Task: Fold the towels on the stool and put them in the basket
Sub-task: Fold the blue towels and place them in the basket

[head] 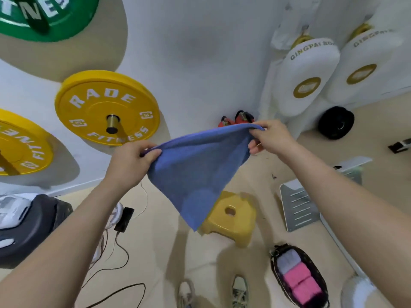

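The left hand (135, 160) pinches one top corner of the blue towel (195, 174); the right hand (270, 138) pinches the other. The towel's top edge runs left to right between them, its body hanging over the yellow stool (231, 218). The basket (298, 276) lies lower right, nearer the right hand.

- blue towel (195, 174): soft cloth, matt, with a fine fuzzy nap;
- yellow stool (235, 221): moulded plastic, smooth, faintly shiny;
- basket (274, 270): dark patterned wall, perhaps woven, though too blurred to be sure;
- folded towels (298, 283) inside it: plush matt cloth;
- yellow weight plate (93, 112): matt, rubber-like face;
- peg (112, 123) through that plate: polished brass-coloured metal;
- white pads (309, 70): smooth, leather-like skin with a soft sheen;
- grey slotted sheet (298, 210): dull metal
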Demonstrator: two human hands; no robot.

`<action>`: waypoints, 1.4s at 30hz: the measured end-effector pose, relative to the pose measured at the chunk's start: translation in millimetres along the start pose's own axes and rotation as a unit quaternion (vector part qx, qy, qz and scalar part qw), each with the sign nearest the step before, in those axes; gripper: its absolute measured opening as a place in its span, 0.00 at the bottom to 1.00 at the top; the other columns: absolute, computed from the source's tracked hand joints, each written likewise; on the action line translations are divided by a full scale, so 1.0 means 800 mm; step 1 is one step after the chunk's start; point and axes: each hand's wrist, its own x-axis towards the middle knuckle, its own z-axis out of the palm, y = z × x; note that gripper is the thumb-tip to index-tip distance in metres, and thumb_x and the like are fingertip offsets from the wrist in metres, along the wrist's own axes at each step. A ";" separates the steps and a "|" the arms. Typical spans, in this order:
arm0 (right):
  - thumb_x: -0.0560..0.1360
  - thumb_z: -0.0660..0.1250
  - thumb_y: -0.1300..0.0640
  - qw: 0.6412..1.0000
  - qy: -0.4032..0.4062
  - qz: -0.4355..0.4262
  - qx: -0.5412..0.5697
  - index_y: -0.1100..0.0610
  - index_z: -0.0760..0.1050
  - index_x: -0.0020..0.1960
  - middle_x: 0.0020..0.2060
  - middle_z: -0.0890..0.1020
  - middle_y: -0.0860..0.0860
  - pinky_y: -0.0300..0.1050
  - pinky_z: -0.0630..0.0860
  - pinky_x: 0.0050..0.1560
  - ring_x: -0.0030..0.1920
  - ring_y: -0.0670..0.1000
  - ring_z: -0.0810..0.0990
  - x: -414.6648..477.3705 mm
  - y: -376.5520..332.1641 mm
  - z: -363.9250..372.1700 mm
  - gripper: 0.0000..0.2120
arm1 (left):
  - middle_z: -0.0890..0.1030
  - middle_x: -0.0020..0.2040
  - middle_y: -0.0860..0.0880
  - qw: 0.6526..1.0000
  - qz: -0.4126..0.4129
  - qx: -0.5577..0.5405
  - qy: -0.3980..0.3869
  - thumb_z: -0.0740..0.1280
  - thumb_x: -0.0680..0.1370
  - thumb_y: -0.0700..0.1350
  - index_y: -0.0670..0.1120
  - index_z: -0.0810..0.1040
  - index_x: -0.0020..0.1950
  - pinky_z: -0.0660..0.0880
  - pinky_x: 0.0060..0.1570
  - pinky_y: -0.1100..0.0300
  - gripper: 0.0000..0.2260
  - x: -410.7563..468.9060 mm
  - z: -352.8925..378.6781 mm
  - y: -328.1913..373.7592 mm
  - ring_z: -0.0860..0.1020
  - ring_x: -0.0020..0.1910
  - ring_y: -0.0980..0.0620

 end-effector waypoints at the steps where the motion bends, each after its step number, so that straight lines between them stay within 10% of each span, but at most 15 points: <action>1: 0.78 0.55 0.66 0.998 0.012 0.013 0.058 0.59 0.78 0.49 0.31 0.78 0.56 0.34 0.72 0.24 0.22 0.45 0.78 0.013 0.002 0.005 0.12 | 0.79 0.30 0.51 0.998 0.005 -0.028 -0.047 0.67 0.77 0.44 0.51 0.81 0.43 0.72 0.33 0.58 0.05 0.013 0.002 -0.001 0.76 0.30 0.51; 10: 0.72 0.57 0.67 0.935 0.139 0.160 0.285 0.57 0.77 0.39 0.32 0.79 0.51 0.38 0.74 0.34 0.31 0.48 0.75 0.090 0.178 0.065 0.12 | 0.69 0.25 0.48 0.830 0.111 -0.152 -0.525 0.72 0.74 0.45 0.54 0.73 0.40 0.64 0.27 0.59 0.10 0.032 0.192 -0.050 0.66 0.24 0.52; 14: 0.70 0.57 0.68 0.908 0.197 0.193 0.317 0.58 0.76 0.35 0.26 0.80 0.48 0.40 0.69 0.33 0.31 0.49 0.75 0.117 0.327 0.102 0.12 | 0.72 0.26 0.60 0.743 0.136 -0.205 -0.623 0.71 0.75 0.41 0.49 0.71 0.43 0.66 0.30 0.70 0.09 0.004 0.342 -0.080 0.68 0.27 0.62; 18: 0.69 0.53 0.64 0.894 0.228 0.186 0.338 0.58 0.72 0.35 0.24 0.75 0.47 0.40 0.62 0.28 0.28 0.49 0.67 0.138 0.498 0.115 0.10 | 0.67 0.24 0.58 0.727 0.171 -0.196 -0.635 0.70 0.76 0.42 0.46 0.70 0.44 0.65 0.28 0.70 0.09 -0.035 0.520 -0.111 0.65 0.26 0.59; 21: 0.68 0.59 0.57 0.897 0.248 0.193 0.311 0.56 0.73 0.35 0.30 0.71 0.49 0.41 0.59 0.28 0.28 0.49 0.64 0.152 0.616 0.118 0.07 | 0.78 0.33 0.52 0.686 0.164 -0.194 -0.682 0.68 0.77 0.42 0.49 0.71 0.57 0.76 0.50 0.55 0.10 -0.058 0.641 -0.145 0.75 0.36 0.53; 24: 0.74 0.63 0.57 0.915 0.255 0.222 0.223 0.54 0.72 0.35 0.32 0.72 0.51 0.42 0.66 0.33 0.32 0.50 0.69 0.175 0.711 0.132 0.09 | 0.84 0.45 0.46 0.750 0.210 -0.154 -0.608 0.68 0.77 0.45 0.58 0.73 0.57 0.75 0.55 0.53 0.12 -0.025 0.736 -0.194 0.80 0.43 0.53; 28: 0.71 0.65 0.70 0.947 0.274 0.166 0.028 0.57 0.75 0.42 0.38 0.74 0.57 0.40 0.64 0.32 0.33 0.52 0.69 0.218 0.807 0.156 0.09 | 0.82 0.45 0.47 0.932 0.191 -0.105 -0.289 0.63 0.75 0.36 0.49 0.81 0.50 0.75 0.46 0.58 0.11 0.090 0.801 -0.275 0.79 0.43 0.49; 30: 0.70 0.62 0.71 0.942 0.311 0.127 -0.018 0.60 0.76 0.53 0.43 0.76 0.59 0.41 0.66 0.32 0.37 0.55 0.72 0.232 0.826 0.164 0.14 | 0.80 0.51 0.48 0.965 0.168 -0.029 -0.198 0.62 0.74 0.37 0.51 0.80 0.53 0.72 0.49 0.60 0.13 0.132 0.803 -0.322 0.78 0.50 0.49; 35: 0.73 0.62 0.57 0.913 0.279 0.117 -0.274 0.52 0.64 0.71 0.64 0.72 0.60 0.55 0.68 0.63 0.65 0.62 0.69 0.220 0.812 0.217 0.26 | 0.75 0.65 0.50 0.963 0.025 -0.012 -0.267 0.62 0.79 0.53 0.51 0.72 0.67 0.69 0.60 0.57 0.17 0.121 0.768 -0.408 0.74 0.62 0.50; 42: 0.77 0.53 0.38 0.931 0.076 0.018 -0.356 0.45 0.54 0.75 0.72 0.64 0.52 0.55 0.62 0.70 0.72 0.57 0.63 0.229 0.791 0.281 0.29 | 0.82 0.53 0.52 0.894 -0.172 -0.197 -0.363 0.55 0.76 0.69 0.58 0.81 0.53 0.79 0.49 0.49 0.22 0.090 0.756 -0.463 0.79 0.54 0.46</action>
